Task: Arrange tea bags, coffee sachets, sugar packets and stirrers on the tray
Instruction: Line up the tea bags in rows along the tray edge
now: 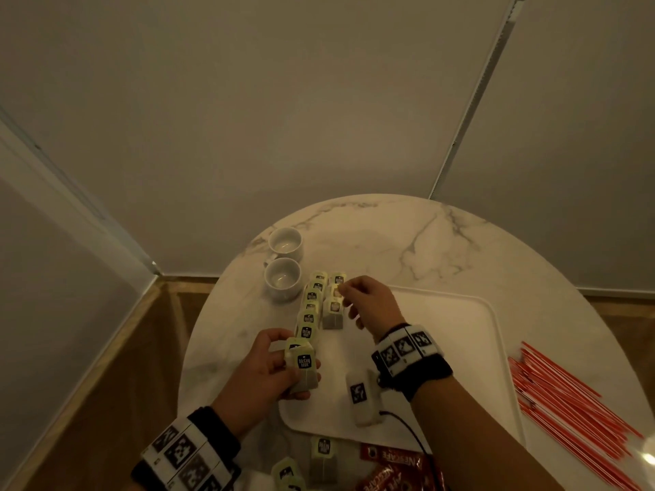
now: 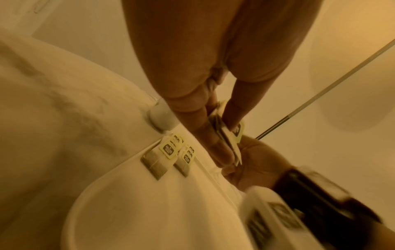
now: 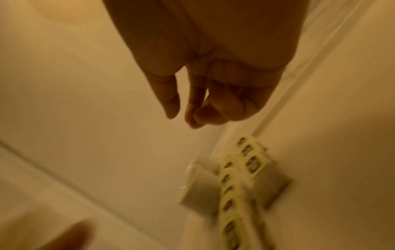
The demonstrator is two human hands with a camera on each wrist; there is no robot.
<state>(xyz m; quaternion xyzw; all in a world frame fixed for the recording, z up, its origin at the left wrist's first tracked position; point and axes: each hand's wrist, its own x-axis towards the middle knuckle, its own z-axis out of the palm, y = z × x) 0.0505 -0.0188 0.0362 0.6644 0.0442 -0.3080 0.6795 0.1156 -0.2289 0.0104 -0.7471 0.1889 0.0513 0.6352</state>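
Tea bags point(image 1: 312, 306) stand in two overlapping rows at the far left corner of the white tray point(image 1: 471, 313). The left hand point(image 1: 273, 370) grips a small stack of further bags; the right hand point(image 1: 368, 301) hovers over the shorter row, fingers loosely curled, holding nothing. Still off the tray on the marble surface point(image 1: 390, 228): loose tea bags, Nescafé sachets point(image 1: 393, 469) and red stirrers point(image 1: 570, 405). Sugar packets I cannot see.

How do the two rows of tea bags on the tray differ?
The left row is longer, with about seven bags; the right row has only about three. The left row reaches back to the left hand, which holds more bags; the right row ends sooner, beside the right hand. Both rows overlap like shingles on the white tray and carry the same pale green tags.
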